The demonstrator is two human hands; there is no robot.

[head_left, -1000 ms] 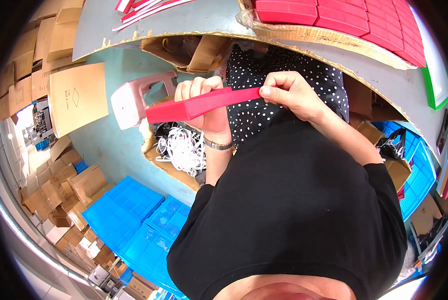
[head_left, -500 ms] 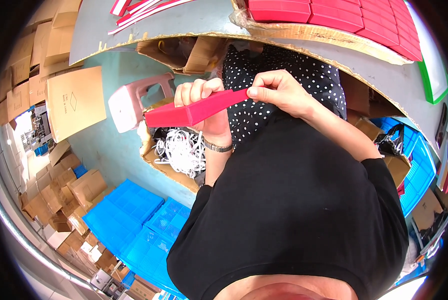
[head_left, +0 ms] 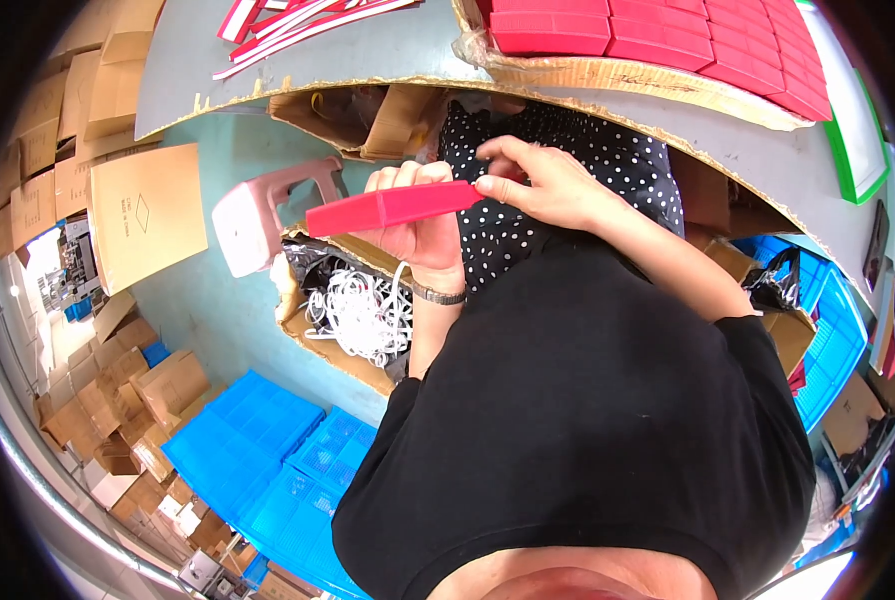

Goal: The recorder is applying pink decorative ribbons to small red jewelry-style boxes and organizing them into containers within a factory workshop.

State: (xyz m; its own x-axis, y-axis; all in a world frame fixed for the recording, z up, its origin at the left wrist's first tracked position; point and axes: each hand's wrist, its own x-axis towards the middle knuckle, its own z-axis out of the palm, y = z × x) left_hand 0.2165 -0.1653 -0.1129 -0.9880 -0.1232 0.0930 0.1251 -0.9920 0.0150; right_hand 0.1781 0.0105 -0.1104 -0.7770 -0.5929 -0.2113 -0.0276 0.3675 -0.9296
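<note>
A slim red box [head_left: 393, 205] is raised above my lap, its long narrow side showing. My left hand [head_left: 418, 235], with a watch at the wrist, holds it from beneath and behind, fingers curled over the far edge. At the box's right end is my right hand [head_left: 548, 185]; its thumb tip lies at or against that end, and the index finger stands apart from the thumb. Whether the thumb presses on the box I cannot tell. On the grey table [head_left: 368, 50], red-and-white strips [head_left: 298, 35] lie in a loose pile.
Rows of red boxes [head_left: 658, 45] fill a cardboard tray at the table's right. A carton with tangled white strips [head_left: 363, 315] stands below my left hand, near a pink stool [head_left: 248, 220]. Blue crates [head_left: 248, 430] and stacked cartons [head_left: 148, 215] are to the left.
The right fingers have loosened from their pinch on the box's end and spread apart. The red box has tilted to show mostly its narrow side; the left hand still holds it.
</note>
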